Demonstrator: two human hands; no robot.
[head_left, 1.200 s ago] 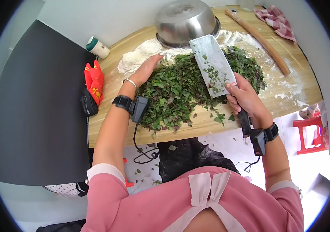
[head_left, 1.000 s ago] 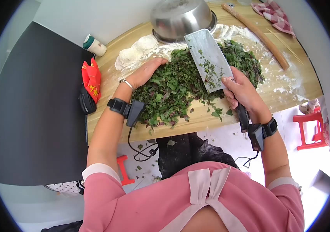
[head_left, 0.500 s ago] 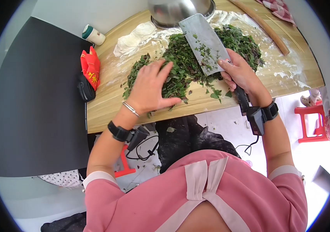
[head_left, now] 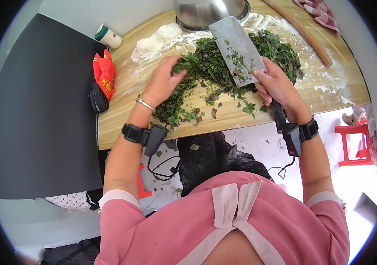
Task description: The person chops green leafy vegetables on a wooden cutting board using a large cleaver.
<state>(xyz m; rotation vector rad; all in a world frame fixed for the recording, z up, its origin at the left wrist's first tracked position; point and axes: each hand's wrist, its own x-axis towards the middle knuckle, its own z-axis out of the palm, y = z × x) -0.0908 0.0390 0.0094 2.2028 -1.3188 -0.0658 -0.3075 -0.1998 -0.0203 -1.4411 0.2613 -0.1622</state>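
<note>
My right hand [head_left: 277, 84] grips a cleaver [head_left: 238, 51] by its black handle, the broad blade tilted up over a pile of chopped green leaves [head_left: 212, 62]. Bits of leaf stick to the blade. On the pile's left side, my left hand [head_left: 165, 81] is closed around a clump of the leaves, its fingers slightly blurred. More chopped leaves [head_left: 281, 48] lie beyond the blade to the right. Loose scraps are scattered toward the table's front edge.
A steel bowl [head_left: 210, 13] and floury dough [head_left: 157, 42] sit at the back of the wooden table [head_left: 128, 123]. A rolling pin [head_left: 303, 33] lies at the right. Along the left stand a green-lidded container [head_left: 109, 37], a red bag [head_left: 104, 73] and a black case [head_left: 97, 98].
My left hand has gone from spread fingers over the leaves to closing on a clump, drawing some leftward and baring table in front. The cleaver has barely moved.
</note>
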